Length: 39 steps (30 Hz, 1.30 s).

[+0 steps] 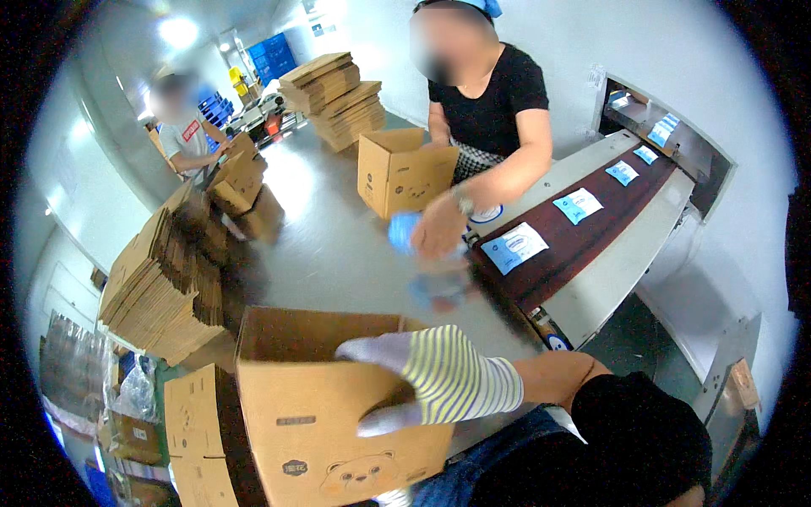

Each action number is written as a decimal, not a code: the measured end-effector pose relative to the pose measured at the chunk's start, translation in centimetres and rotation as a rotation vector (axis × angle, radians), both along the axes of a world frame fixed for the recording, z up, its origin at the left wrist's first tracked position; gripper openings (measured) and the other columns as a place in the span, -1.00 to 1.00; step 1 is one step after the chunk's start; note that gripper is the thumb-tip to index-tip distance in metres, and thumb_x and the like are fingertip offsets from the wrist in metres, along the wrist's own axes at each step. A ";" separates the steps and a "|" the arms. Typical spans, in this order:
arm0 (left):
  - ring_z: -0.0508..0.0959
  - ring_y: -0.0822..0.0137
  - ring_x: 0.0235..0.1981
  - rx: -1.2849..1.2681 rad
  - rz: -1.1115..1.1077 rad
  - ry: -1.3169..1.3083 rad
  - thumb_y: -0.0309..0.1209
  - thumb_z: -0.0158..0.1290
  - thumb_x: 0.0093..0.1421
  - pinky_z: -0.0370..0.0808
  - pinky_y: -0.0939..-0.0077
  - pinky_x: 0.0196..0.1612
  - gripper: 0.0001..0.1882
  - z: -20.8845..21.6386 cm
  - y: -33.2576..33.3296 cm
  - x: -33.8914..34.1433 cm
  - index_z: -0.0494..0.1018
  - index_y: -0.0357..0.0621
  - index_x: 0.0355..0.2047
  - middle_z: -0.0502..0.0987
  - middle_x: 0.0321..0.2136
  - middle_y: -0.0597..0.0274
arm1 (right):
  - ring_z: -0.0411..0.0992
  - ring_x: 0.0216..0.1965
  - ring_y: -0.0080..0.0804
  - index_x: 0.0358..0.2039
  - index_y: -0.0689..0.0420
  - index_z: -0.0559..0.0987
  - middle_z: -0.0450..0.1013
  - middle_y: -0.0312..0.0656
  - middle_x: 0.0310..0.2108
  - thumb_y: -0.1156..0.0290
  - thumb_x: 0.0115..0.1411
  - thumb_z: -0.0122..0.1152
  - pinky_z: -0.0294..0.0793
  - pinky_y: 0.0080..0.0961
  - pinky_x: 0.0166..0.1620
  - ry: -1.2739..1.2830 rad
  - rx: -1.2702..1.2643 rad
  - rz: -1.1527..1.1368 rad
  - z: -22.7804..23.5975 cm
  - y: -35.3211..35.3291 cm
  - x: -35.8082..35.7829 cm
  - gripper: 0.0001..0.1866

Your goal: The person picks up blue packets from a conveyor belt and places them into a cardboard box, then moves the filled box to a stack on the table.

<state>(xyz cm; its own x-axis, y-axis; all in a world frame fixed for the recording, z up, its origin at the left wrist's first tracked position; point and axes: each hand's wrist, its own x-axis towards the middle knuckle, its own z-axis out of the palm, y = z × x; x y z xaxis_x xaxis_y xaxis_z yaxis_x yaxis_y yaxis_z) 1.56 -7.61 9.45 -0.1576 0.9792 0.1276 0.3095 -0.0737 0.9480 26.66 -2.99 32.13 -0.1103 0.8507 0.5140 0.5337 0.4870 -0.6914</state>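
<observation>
An open cardboard carton (338, 422) with a printed bear face stands tilted in front of me at the table's near edge. My right hand (448, 376), in a striped glove with grey fingertips, grips its right side. The fingers reach over the rim into the carton, and the thumb presses on the outside wall. A small patch of striped glove, apparently my left hand (394, 498), shows under the carton's lower edge; its fingers are hidden. The carton's inside is dark, and I cannot see its bottom.
A co-worker across the grey table (312, 245) moves blurred blue packets beside another open carton (401, 173). Packets (515, 247) ride a dark red conveyor belt (549, 283) at right. Stacks of flat cartons (160, 287) stand left. Another person handles a carton (238, 182) farther back.
</observation>
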 end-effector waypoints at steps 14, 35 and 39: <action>0.43 0.11 -0.10 -0.176 0.226 -0.051 -0.14 -0.11 0.30 0.32 0.26 0.04 -0.48 -6.5 1.0 -8.3 0.27 -0.36 0.06 0.43 -0.06 -0.12 | 0.41 -0.37 -0.18 0.11 0.25 0.22 0.39 -0.05 -0.35 0.13 0.22 -0.07 0.42 -0.26 -0.38 -0.587 0.109 0.420 -11.1 1.6 -5.6 -0.44; 0.46 -0.01 -0.14 0.689 -0.400 1.381 -0.52 -0.06 0.03 0.23 -0.11 0.16 -0.95 16.3 2.6 -2.4 0.30 -0.16 -0.46 0.34 -0.58 0.06 | 0.40 -0.33 -0.20 -0.33 0.09 0.55 0.42 -0.17 -0.50 -0.02 0.07 0.18 0.31 -0.17 -0.04 -0.196 0.092 0.461 -9.1 -0.9 -3.7 -0.59; 0.45 -0.04 -0.11 0.648 -0.389 1.392 -0.46 0.01 0.05 0.23 -0.11 0.17 -0.88 15.2 2.4 -2.0 0.31 -0.18 -0.42 0.39 -0.51 0.06 | 0.39 -0.39 -0.22 -0.43 0.15 0.51 0.39 -0.15 -0.55 -0.01 0.06 0.15 0.31 -0.18 0.03 -0.399 0.229 0.259 -11.3 -3.0 -6.1 -0.58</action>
